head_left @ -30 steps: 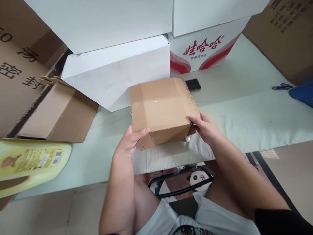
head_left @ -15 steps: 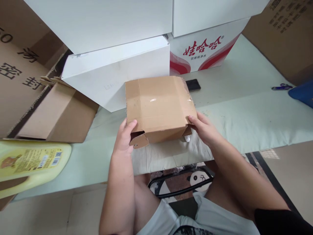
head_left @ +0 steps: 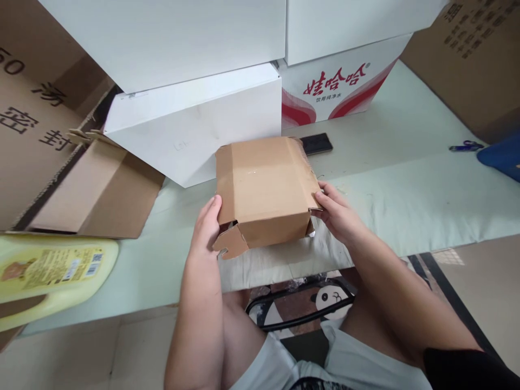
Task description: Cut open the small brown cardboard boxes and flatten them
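In the head view a small brown cardboard box is in front of me, above the pale green cloth. Its side flaps are partly folded, and a notched flap hangs at the near left corner. My left hand grips the left side, thumb along the edge and fingers hidden. My right hand pinches the near right corner, thumb on top and fingers underneath. A small shiny piece of something shows under the near right corner; I cannot make it out. Behind the box's far right corner lies a black phone.
White cartons are stacked behind the box, one with red lettering. At left stand a large open cardboard box and a yellow jug. Purple-handled scissors lie beside a blue object at right. The green cloth covers the table.
The far edge of the box has come down and nearer, so its top looks flatter and more of its front wall shows. The left thumb has slid from the top to the side edge.
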Available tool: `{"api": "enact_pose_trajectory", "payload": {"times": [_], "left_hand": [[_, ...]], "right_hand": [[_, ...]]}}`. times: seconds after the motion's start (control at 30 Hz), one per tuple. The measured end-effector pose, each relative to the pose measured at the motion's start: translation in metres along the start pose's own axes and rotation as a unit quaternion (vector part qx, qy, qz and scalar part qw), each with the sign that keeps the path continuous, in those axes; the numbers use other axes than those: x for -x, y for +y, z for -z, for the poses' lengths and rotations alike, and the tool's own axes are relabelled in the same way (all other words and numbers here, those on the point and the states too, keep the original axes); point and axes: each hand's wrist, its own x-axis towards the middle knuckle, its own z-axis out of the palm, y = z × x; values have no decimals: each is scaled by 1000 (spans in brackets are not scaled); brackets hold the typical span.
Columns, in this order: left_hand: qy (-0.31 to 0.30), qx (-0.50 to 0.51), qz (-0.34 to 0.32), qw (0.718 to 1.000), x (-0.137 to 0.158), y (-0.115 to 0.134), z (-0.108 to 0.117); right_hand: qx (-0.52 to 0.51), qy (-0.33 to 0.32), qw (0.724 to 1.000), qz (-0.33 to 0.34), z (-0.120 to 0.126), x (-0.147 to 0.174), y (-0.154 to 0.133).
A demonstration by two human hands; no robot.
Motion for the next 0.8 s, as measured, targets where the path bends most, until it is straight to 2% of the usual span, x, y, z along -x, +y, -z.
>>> {"api": "enact_pose_trajectory", "payload": {"times": [0.13,0.3,0.4,0.5,0.67,0.8], "left_hand": [[19,29,50,998,0,-1,-3],[-37,69,38,996,-1,-1,-7],[-15,76,37,996,0,2,-10],[-14,68,56,996,3,5,-14],[-130,79,74,986,9,4,-16],[-156,63,73,983,15,7,-16]], "right_hand": [[17,-10,1000,9,1,-1,3],[27,-27,999,30,4,-2,6],[30,-59,997,43,3,-1,5],[49,-75,996,21,2,1,4],[74,-69,995,24,3,2,5],[90,-65,993,50,4,2,4]]}}
